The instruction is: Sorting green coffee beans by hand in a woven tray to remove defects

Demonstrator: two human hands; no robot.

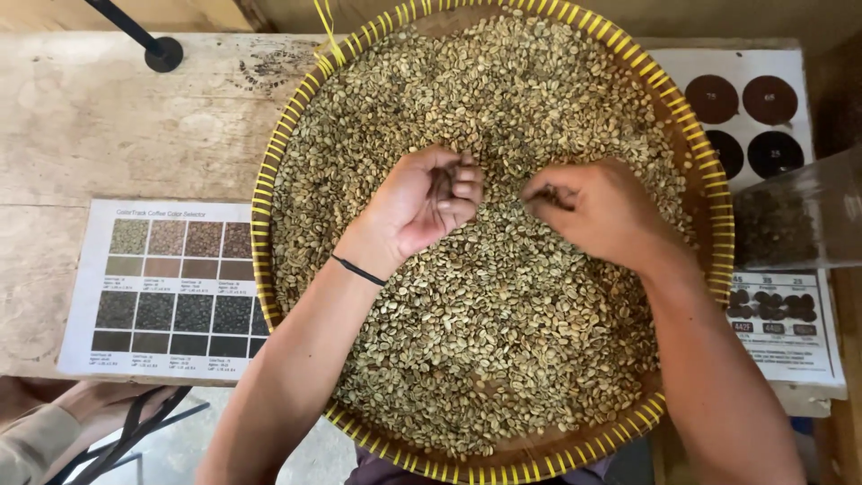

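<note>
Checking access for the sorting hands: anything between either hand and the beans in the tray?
Nothing visible. The left hand and right hand rest directly on the green coffee beans in the round woven tray. The left hand cups a few dark beans; the right hand's fingers pinch some.

Round woven tray (269, 180): brown body, rim striped yellow and dark. Filling it, pale green-beige coffee beans (503, 323), some yellowish, a few darker specks. Left hand (422, 202): cupped palm holds a few dark brown beans; thin black band (357, 269) on its wrist. Table (108, 117): weathered pale wood, grey-tan grain. At 9 o'clock of the tray, white chart (166, 287) with a grid of swatches from tan through brown to near black. At 2 o'clock, white card (745, 117) with dark brown and black discs. At 3 o'clock, clear container (795, 224) of dark contents.
</note>
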